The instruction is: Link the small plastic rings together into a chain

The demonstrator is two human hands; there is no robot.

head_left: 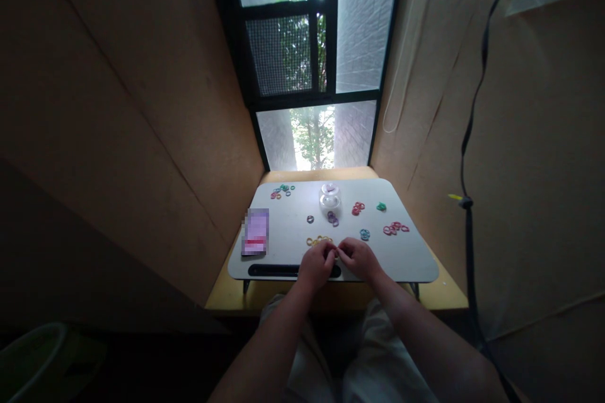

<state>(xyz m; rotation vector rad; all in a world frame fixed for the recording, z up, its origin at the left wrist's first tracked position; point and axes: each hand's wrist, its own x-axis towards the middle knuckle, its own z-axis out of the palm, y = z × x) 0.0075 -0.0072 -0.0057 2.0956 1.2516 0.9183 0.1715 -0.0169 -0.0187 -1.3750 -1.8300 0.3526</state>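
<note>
L hand (317,262) + R hand (358,258): fingertips together, pinch contents unclear | yellow rings (320,240) just beyond, counter (293,208) near edge

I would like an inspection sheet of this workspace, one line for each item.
Surface: white board on short legs, with a black slot at its near edge.
Job's things: small rings in loose groups, including red rings, green rings and blue rings; clear container at far side.
Clutter: purple flat item at left, details blurred.
Grippers: left hand and right hand, fingertips close together; what they hold is unclear.
Cables: dark cable along right wall, off the board.
Surroundings: window ahead, greenery outside.
</note>
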